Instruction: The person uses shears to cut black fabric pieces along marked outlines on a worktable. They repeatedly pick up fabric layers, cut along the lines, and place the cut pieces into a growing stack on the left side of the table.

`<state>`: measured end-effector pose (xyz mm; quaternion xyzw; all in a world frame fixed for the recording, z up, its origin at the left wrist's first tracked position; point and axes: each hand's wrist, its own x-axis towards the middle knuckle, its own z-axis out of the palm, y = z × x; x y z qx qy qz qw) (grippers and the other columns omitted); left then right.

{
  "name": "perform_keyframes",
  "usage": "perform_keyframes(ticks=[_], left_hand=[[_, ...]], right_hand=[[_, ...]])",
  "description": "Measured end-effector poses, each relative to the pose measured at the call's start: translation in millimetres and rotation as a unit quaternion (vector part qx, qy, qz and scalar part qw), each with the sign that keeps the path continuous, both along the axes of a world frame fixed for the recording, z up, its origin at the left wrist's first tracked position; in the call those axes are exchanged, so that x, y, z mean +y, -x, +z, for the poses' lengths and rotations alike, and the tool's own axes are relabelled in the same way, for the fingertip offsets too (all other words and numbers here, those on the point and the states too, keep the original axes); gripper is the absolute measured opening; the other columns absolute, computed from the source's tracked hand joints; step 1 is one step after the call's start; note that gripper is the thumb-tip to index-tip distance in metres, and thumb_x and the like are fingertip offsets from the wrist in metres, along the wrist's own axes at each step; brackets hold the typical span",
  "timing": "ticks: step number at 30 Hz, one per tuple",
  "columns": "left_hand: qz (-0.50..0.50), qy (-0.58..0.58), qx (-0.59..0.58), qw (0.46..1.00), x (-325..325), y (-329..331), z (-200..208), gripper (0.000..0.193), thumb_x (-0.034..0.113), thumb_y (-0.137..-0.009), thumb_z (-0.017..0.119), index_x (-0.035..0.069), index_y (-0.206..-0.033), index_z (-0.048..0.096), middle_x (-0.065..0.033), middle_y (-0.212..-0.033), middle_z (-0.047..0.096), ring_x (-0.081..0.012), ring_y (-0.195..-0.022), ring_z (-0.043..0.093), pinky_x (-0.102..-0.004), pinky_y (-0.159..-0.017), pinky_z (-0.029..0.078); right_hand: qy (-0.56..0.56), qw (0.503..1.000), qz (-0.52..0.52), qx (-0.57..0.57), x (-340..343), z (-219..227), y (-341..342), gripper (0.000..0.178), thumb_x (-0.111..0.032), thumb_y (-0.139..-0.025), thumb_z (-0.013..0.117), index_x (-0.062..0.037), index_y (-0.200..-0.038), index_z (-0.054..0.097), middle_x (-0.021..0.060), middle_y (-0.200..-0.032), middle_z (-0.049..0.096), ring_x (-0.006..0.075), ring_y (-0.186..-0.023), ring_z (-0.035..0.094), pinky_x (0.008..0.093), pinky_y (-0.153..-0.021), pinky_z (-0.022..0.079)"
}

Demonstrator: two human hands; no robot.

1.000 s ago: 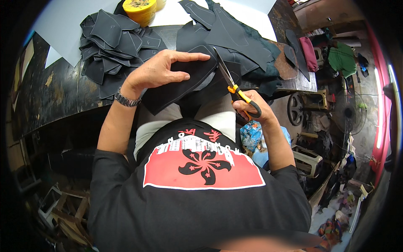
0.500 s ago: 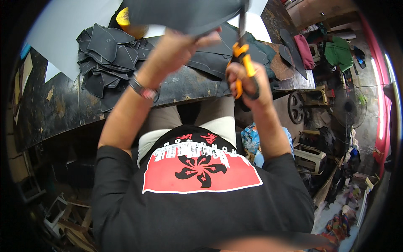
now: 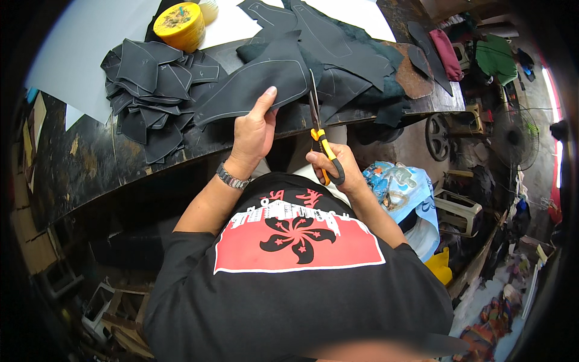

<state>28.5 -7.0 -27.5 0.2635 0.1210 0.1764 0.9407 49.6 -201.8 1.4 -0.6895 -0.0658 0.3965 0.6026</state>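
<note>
So the left hand (image 3: 253, 136) has its thumb flat on top of a black cut piece (image 3: 259, 78) with a pale outline drawn on it, and the other fingers go underneath, mostly out of sight, so it's pinched in there pretty firmly. Right hand (image 3: 345, 166) has its fingers closed around the yellow-and-black handles of some scissors (image 3: 325, 148), blades pointing away from the body, right at the piece's right-hand edge; honestly can't tell if they're touching it. The piece itself is up over the near side of the bench (image 3: 78, 175), straight ahead of the person's chest. There's a metal-band watch (image 3: 232, 176) on the left wrist. Left of the piece is a messy heap of smaller black pieces (image 3: 142, 69), lots with pale lines on them, and just behind that a yellow tub (image 3: 180, 27) with a speckled brownish top. Past the scissors there are bigger black sheets (image 3: 329, 30) overlapping each other, then a brown board (image 3: 416, 87) on the right. Big white sheet (image 3: 72, 66) at the far left. Off the bench: a blue patterned bag (image 3: 395, 187) by the right forearm, and a fan (image 3: 512, 139) further right.
</note>
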Motion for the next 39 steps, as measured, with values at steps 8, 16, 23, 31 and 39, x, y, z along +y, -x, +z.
perform_keyframes(ticks=[8,16,23,31,39], left_hand=[[-0.126,-0.293,0.043,0.947,-1.5,15.7,-8.6,0.036,0.007,-0.1,0.047,-0.002,-0.135,0.047,-0.013,-0.125,0.06,-0.0219,-0.116,0.059,-0.0328,-0.103,0.044],[-0.046,-0.49,-0.048,0.869,-1.7,22.3,-19.2,0.036,0.018,-0.103,0.041,-0.005,-0.13,0.05,-0.0145,-0.119,0.064,-0.0188,-0.109,0.063,-0.0241,-0.095,0.047],[-0.114,-0.328,0.0,0.938,5.5,20.4,-5.6,0.043,-0.003,-0.098,0.043,-0.003,-0.141,0.037,-0.0158,-0.116,0.064,-0.0235,-0.108,0.064,-0.0255,-0.088,0.051],[-0.051,-0.343,-0.061,0.936,-7.4,14.8,11.5,0.029,0.003,-0.096,0.051,-0.003,-0.124,0.054,-0.012,-0.107,0.063,-0.0242,-0.094,0.07,-0.0249,-0.075,0.057],[0.015,-0.504,-0.138,0.852,-2.5,11.6,-2.4,0.041,-0.007,-0.092,0.053,-0.003,-0.133,0.049,-0.0133,-0.117,0.06,-0.026,-0.096,0.069,-0.0255,-0.075,0.058]], right_hand=[[-0.047,0.998,0.016,0.033,2.7,3.9,-14.2,0.036,-0.037,-0.081,0.077,-0.0045,-0.083,0.06,-0.0005,-0.062,0.055,0.0062,-0.051,0.051,0.0205,-0.046,0.04],[-0.09,0.996,0.01,0.026,2.7,0.0,-9.4,0.038,-0.036,-0.081,0.077,-0.0038,-0.088,0.059,-0.0016,-0.065,0.054,0.0053,-0.054,0.051,0.0193,-0.048,0.042],[-0.124,0.99,0.054,0.039,2.1,4.5,-18.4,0.039,-0.038,-0.082,0.073,-0.0025,-0.088,0.059,0.001,-0.068,0.055,0.0081,-0.058,0.054,0.0217,-0.053,0.045],[-0.154,0.987,-0.007,0.04,8.3,0.3,-10.0,0.037,-0.035,-0.083,0.075,-0.002,-0.088,0.059,0.0016,-0.067,0.057,0.0083,-0.054,0.054,0.0205,-0.049,0.045],[-0.161,0.986,-0.008,0.047,1.4,3.7,-11.4,0.033,-0.03,-0.083,0.075,-0.002,-0.083,0.059,0.0015,-0.064,0.055,0.0066,-0.05,0.053,0.0198,-0.044,0.043]])
